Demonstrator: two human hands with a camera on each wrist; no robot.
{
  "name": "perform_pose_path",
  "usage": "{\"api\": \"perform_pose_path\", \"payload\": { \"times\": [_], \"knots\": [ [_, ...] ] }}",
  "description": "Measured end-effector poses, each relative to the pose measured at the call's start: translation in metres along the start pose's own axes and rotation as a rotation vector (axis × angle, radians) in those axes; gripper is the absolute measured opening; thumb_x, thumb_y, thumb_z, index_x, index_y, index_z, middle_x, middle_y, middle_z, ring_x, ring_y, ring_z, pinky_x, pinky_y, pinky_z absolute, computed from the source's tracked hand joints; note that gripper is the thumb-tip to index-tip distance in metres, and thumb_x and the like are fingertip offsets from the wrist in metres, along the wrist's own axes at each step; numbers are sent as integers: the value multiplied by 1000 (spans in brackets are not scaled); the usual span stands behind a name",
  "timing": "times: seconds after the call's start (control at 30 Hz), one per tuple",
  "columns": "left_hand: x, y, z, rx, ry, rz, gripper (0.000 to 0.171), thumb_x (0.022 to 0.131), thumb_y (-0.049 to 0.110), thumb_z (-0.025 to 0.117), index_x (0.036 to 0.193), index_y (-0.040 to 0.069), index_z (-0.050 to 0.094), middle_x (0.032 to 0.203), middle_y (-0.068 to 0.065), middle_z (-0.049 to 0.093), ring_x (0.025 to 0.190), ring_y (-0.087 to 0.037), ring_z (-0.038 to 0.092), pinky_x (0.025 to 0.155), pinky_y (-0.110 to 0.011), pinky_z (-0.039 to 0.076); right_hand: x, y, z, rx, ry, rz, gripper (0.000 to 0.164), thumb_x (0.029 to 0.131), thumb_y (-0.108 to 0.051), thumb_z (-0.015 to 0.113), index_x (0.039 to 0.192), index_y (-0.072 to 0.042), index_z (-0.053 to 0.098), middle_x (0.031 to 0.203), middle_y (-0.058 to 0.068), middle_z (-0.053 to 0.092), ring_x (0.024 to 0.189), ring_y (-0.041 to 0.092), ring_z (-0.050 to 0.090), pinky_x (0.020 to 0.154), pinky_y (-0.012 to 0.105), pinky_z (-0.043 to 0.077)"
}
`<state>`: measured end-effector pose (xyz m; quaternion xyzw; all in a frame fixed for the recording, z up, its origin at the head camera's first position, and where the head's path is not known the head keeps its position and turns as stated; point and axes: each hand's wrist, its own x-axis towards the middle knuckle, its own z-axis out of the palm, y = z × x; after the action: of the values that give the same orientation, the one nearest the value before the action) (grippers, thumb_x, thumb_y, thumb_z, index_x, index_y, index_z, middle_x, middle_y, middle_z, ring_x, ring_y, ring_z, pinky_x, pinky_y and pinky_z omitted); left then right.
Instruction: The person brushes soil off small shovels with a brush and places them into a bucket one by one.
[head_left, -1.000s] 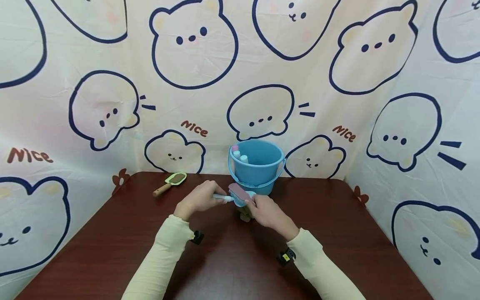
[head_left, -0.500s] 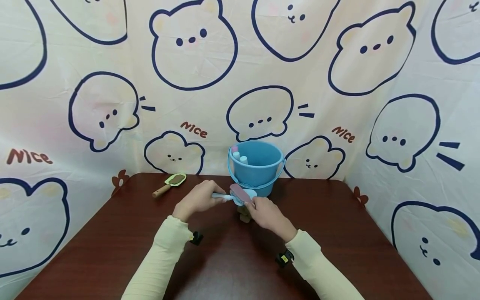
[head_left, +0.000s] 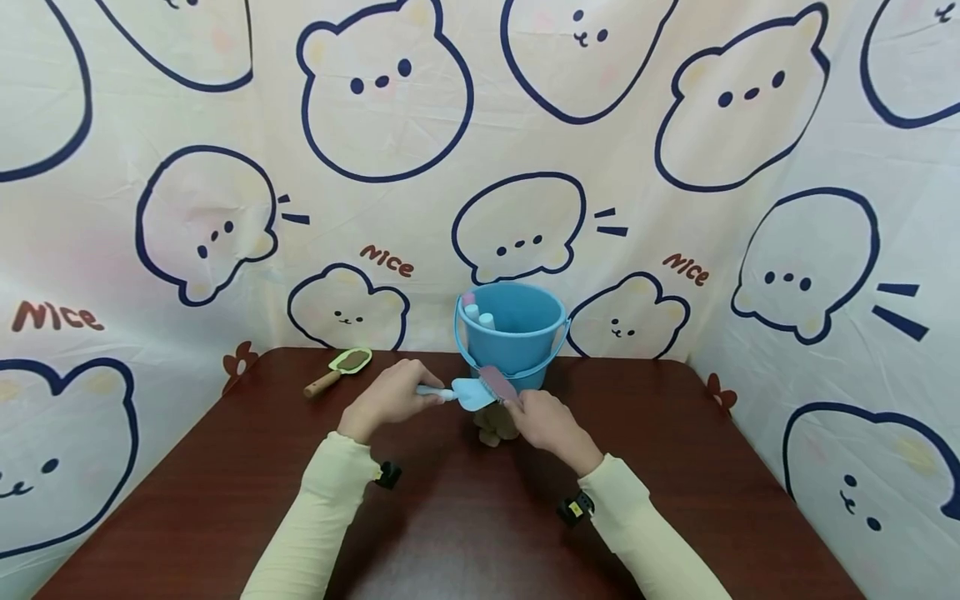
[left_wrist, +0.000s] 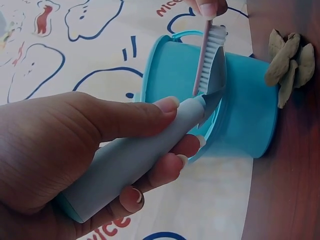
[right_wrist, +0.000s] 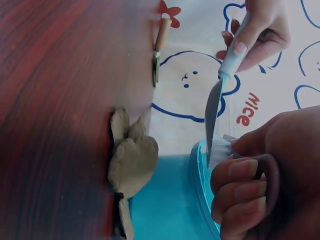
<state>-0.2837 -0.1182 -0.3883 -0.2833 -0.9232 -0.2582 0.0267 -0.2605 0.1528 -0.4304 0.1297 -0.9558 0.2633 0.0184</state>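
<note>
My left hand (head_left: 386, 398) grips the pale handle of a light blue toy shovel (left_wrist: 145, 150), thumb along the top and fingers curled beneath. In my right hand (head_left: 553, 423) is a pink brush (head_left: 497, 383), its handle looped inside the curled fingers. White bristles (left_wrist: 212, 50) lie against the shovel blade (head_left: 469, 393) near its outer end. Both tools are held above the table, in front of a blue bucket (head_left: 517, 343). Below them a small heap of greyish-brown, clay-like pieces (head_left: 495, 425) lies on the wood, partly covered by the blade in the head view.
Several capped tubes, pink and pale blue (head_left: 487, 322), poke above the bucket's left rim. A green-edged trowel with a wooden handle (head_left: 322, 383) lies at the back left of the dark table (head_left: 450, 533). Printed cloth (head_left: 375, 208) hangs close behind the table.
The brush has slid right across the blade toward its outer end, uncovering more of the blade. My left hand has drifted slightly left with the shovel.
</note>
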Motion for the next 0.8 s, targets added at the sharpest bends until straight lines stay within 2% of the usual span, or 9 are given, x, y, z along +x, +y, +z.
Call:
{"api": "perform_pose_path", "payload": {
  "times": [0.17,0.33,0.8],
  "knots": [
    [-2,-1,-4,3,18,-21,16,91,15,78,104,7,81,99,-2,77,85,-13,68,82,-39,58,1,2,-6,-16,8,12,37,107,-31,50,78,-9,56,66,5,50,54,18,49,48,31,39],
    [-4,-3,-8,-8,3,-28,16,91,15,77,104,7,81,98,-2,77,84,-14,69,83,-40,58,1,6,-7,-38,-19,39,39,109,-32,47,79,-9,56,67,5,50,55,19,49,49,32,40],
    [-8,-7,-20,-80,-11,-19,16,92,12,75,105,4,80,91,-3,76,71,-14,64,70,-32,56,4,11,-11,-55,-62,100,44,111,-29,37,78,-7,57,67,7,50,54,19,47,47,32,39]
  ]
}}
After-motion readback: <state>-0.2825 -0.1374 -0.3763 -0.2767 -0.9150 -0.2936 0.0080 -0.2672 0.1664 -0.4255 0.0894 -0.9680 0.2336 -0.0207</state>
